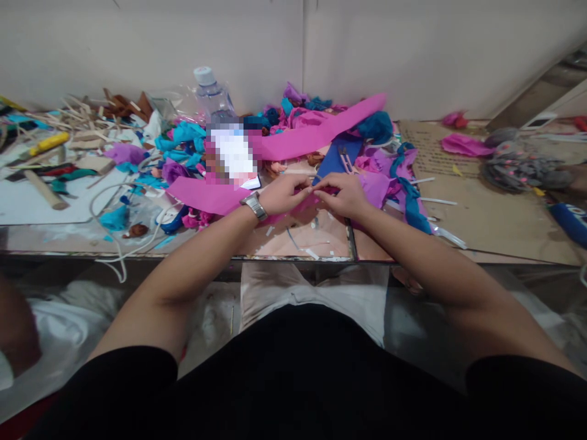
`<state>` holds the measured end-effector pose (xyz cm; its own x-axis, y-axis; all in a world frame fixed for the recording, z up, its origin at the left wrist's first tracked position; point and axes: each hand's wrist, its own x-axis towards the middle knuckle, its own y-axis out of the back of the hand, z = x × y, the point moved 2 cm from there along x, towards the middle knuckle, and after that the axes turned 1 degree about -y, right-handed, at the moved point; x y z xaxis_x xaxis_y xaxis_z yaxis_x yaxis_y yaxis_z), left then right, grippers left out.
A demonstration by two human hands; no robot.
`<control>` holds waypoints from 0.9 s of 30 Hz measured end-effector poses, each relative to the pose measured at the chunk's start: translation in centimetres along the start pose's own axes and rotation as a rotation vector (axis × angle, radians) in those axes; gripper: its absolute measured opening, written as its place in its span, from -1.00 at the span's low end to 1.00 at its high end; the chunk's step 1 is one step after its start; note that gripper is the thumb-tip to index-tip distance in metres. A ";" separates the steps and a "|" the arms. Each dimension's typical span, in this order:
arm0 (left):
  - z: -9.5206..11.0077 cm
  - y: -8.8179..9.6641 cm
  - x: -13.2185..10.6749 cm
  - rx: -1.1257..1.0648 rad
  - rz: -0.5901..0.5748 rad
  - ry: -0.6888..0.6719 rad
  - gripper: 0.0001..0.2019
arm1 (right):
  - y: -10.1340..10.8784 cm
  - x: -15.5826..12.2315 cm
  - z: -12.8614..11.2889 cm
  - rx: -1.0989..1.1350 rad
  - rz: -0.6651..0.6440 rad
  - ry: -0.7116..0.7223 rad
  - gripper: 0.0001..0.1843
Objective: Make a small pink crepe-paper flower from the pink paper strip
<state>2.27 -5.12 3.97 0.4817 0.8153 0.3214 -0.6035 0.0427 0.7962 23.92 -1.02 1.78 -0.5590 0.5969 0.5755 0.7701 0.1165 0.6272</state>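
My left hand (pixel 283 194), with a metal watch on the wrist, and my right hand (pixel 342 192) meet fingertip to fingertip over the table's middle. Both are closed in a pinch on a piece of pink crepe paper (pixel 208 197) that runs off to the left under my left hand. A longer strip of pink paper (pixel 316 134) lies diagonally behind them. A dark blue sheet (pixel 334 160) with small scissors (pixel 345 160) on it sits just beyond my right hand.
Heaps of blue, teal and purple paper scraps (pixel 183 137) cover the back of the table. A water bottle (pixel 211 95) stands by the wall. Wooden sticks and tools (pixel 68 131) lie at the left, a white cord (pixel 114 244) hangs over the front edge, grey material (pixel 523 165) is at the right.
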 end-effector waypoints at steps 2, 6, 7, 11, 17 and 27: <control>0.1 0.0 0.0 0.019 0.015 -0.008 -0.73 | 0.0 0.0 -0.1 -0.001 0.010 -0.001 -0.82; 0.2 0.0 0.0 0.043 0.019 -0.015 -0.72 | -0.1 0.0 -0.1 -0.002 0.026 0.003 -0.82; 0.2 0.0 0.0 0.047 0.019 -0.011 -0.72 | -0.2 0.0 -0.1 -0.003 0.025 0.002 -0.82; 0.6 0.0 -0.1 0.048 0.022 0.006 -0.75 | -0.3 0.0 0.0 0.011 0.026 0.012 -0.82; 0.9 0.0 -0.1 0.017 0.053 0.050 -0.76 | -0.5 0.0 0.2 0.025 0.024 0.028 -0.75; -0.3 -0.5 0.2 -0.151 0.111 0.129 -0.77 | -0.5 0.1 0.3 0.008 0.087 0.046 -0.56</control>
<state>2.47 -4.76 3.49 0.3280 0.8864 0.3266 -0.7410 0.0270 0.6710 23.58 -0.78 1.31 -0.5033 0.5676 0.6515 0.8187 0.0721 0.5697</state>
